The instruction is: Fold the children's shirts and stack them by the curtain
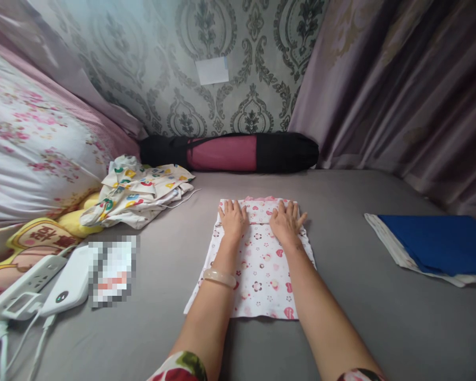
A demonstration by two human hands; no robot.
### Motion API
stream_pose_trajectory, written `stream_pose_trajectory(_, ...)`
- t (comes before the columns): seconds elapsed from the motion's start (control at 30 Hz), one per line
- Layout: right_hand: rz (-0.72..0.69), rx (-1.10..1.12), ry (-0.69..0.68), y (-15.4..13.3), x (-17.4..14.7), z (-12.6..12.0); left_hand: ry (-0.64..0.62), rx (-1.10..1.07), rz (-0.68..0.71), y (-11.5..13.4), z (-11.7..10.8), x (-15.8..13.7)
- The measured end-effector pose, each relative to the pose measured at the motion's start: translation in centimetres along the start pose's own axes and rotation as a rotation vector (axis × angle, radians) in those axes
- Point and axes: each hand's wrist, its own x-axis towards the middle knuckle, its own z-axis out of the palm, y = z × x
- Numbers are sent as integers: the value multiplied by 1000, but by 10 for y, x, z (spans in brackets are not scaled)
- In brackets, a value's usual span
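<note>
A white cloth with pink hearts and flowers lies flat in front of me, its far edge folded over into a band. What kind of garment or cloth it is, I cannot tell. My left hand rests palm down on the left part of that fold, fingers spread. On the right part of the same fold lies my right hand, also flat with its fingers apart. A bit of pink frilled trim shows past the far edge, between the hands. Both forearms reach across the cloth.
A folded blue cloth on white fabric lies at right. At left are a crumpled letter-print garment, a power strip, a white power bank with cables and a yellow cushion. A black-and-pink long bag lies along the wall.
</note>
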Motion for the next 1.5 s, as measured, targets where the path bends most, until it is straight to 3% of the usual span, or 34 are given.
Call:
stream_pose_trajectory(0.2, -217, 1, -74, -14, -7, 2, -1, 25, 178, 8, 9, -4)
stream_pose_trajectory(0.6, -260, -29, -112, -12, -11, 4, -64, 4, 228, 5, 3, -6)
stream_pose_trajectory(0.83, -456, -19, -198, 6, -28, -13, -114, 63, 473, -16, -3, -17)
stream_pose_trajectory(1.2, -733, 20, -458, 47, -82, -49, -250, -17, 795, -66, -42, -65)
stream_pose_trajectory(1.5, -804, 66, -618, 51, -101, -70, -508, -215, 972, -59, -87, -94)
